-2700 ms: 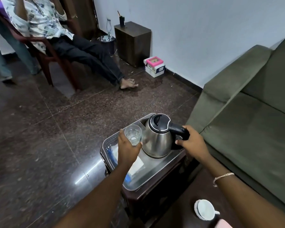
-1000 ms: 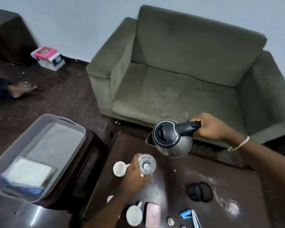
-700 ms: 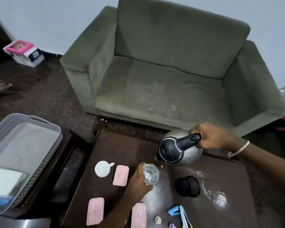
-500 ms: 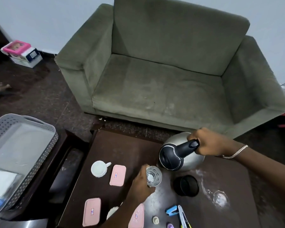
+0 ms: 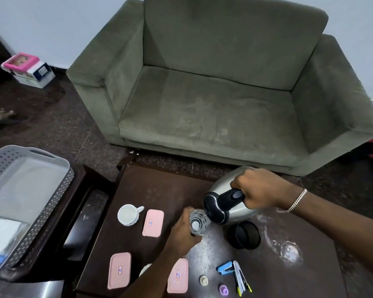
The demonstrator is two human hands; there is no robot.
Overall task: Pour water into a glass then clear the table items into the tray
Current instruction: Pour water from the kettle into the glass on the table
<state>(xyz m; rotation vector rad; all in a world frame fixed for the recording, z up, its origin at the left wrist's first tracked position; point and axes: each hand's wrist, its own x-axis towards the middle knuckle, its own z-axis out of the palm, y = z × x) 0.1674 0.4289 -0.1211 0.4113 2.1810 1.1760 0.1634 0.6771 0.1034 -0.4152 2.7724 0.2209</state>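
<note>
Right hand (image 5: 260,189) clenched around the black handle of the steel kettle (image 5: 228,203), kettle tipped over toward the left, its lid end right at the rim of the glass (image 5: 199,222). Left hand (image 5: 182,234) wraps the glass from the left side, fingers (image 5: 186,214) curled around it, glass upright over the dark wooden worktop (image 5: 159,190); cannot tell if its base touches the surface. Some clear water in the glass, no stream visible. Silver bracelet (image 5: 296,201) on the right wrist. On the worktop: white cup (image 5: 128,214) left of the glass, a pink lidded box (image 5: 153,222) just beside it, two more pink boxes near the front edge (image 5: 119,270) (image 5: 177,275), the second partly under the left forearm. Black round base (image 5: 243,235) sits just right of the glass, below the kettle. Blue stapler (image 5: 224,268), a small round cream cap (image 5: 203,280) and a small purple piece (image 5: 223,289) at the front. Wet patch (image 5: 289,252) at the right of the worktop. Grey perforated tray (image 5: 30,168) sits well apart on a side stand to the left, a white cloth (image 5: 2,235) inside it. Green sofa (image 5: 213,93) behind the worktop, pink-topped box (image 5: 24,63) on the floor by the wall.
</note>
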